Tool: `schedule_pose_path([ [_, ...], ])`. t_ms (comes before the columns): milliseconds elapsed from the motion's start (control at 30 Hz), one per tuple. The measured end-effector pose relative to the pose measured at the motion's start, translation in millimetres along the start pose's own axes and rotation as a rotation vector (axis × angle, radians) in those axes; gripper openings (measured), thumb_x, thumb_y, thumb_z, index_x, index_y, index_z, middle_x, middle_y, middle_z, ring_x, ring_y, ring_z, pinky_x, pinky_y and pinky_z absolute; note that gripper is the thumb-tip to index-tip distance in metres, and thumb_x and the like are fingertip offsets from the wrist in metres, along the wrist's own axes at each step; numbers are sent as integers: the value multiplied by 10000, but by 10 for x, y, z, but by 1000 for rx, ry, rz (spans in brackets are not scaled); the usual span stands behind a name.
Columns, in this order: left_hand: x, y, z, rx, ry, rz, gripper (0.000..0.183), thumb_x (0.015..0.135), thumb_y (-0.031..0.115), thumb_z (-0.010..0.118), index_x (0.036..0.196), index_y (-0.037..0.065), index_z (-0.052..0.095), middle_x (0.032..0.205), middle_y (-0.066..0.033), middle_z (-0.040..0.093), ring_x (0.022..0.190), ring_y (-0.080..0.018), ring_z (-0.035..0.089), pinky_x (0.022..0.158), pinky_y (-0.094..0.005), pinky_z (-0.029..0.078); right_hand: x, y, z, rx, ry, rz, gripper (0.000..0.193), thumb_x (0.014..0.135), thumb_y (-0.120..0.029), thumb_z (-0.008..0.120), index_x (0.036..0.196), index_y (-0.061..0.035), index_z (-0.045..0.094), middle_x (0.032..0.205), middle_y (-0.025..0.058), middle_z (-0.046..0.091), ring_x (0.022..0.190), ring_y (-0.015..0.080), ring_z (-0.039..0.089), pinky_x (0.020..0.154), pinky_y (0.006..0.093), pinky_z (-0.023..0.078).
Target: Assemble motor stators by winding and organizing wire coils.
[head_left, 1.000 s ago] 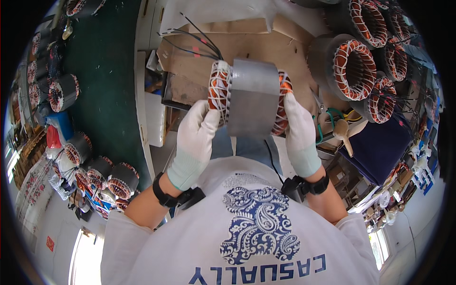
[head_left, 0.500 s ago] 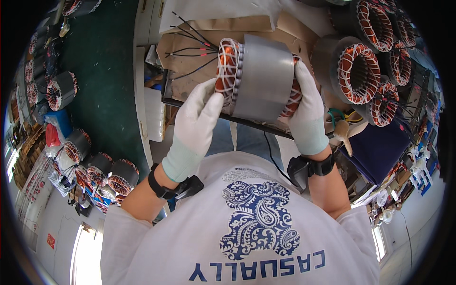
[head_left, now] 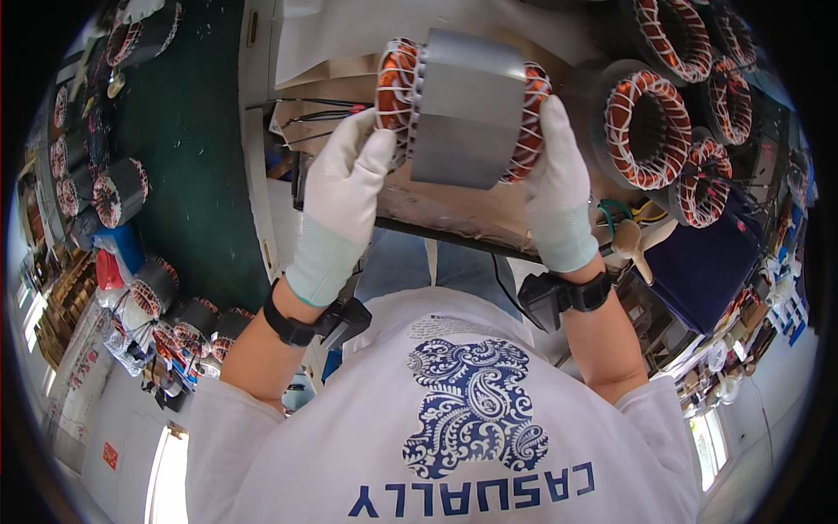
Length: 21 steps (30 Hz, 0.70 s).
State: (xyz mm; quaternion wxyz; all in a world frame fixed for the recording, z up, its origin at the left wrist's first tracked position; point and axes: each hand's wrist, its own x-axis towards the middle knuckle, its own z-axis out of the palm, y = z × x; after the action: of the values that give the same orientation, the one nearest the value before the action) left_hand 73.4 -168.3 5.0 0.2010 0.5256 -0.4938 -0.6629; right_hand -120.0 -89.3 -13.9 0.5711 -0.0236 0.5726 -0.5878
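Observation:
Between my two gloved hands is a motor stator (head_left: 467, 109), a grey steel cylinder lying on its side with white-laced copper windings at both ends. My left hand (head_left: 345, 175) grips its left winding, thumb in front. My right hand (head_left: 559, 175) is closed against the right winding, with part of its fingers hidden behind. Dark lead wires (head_left: 327, 113) with red marks stick out to the left from the left end. Below and behind the stator lies a brown cardboard-lined work surface (head_left: 454, 205) with a dark front edge.
Several more stators (head_left: 648, 131) stand close on the right. Beside my right wrist lie a wooden-handled mallet (head_left: 630, 244), green-handled pliers (head_left: 614, 210) and a dark blue cloth (head_left: 698, 271). A green surface (head_left: 183, 175) stretches along the left, with further stators (head_left: 120, 192) past it.
Both hands have moved the stator away from my body and slightly left. Its tilt has changed a little, and more of the right-hand winding shows. Both hands keep their grip.

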Motion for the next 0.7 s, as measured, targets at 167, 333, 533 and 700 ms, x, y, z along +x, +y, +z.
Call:
schedule_pose_path([
  [167,42,-216,-50,211,15,94,450,1098,339,466,1331,-31,573,1118,-51,659,1000,-120,564,936,-276,449,-26,612,-401,-406,63,-456,405,1102,-291,480,1344,18,581,1149,43,656,1049,132,589,952,300,468],
  [333,-32,-171,33,243,-18,143,453,1106,332,449,1350,-34,560,1174,-67,664,1046,-123,557,962,-275,432,-328,343,-222,-396,66,-402,405,1092,-258,482,1256,94,596,1166,188,688,1080,237,651,979,320,483],
  [533,-412,-80,61,287,-17,47,506,1105,414,445,1282,-34,599,1132,-56,653,1028,-141,576,945,-275,447,-583,377,-434,-522,2,-504,395,1075,-271,512,1212,87,607,1001,144,708,956,186,654,854,319,517],
  [700,-518,-43,53,-113,-22,-340,486,1091,407,483,1276,-23,609,1133,-70,692,988,-125,651,879,-267,514,-716,336,-415,-305,-114,-128,352,1077,-247,498,1145,79,613,978,109,662,908,142,614,840,292,505],
])
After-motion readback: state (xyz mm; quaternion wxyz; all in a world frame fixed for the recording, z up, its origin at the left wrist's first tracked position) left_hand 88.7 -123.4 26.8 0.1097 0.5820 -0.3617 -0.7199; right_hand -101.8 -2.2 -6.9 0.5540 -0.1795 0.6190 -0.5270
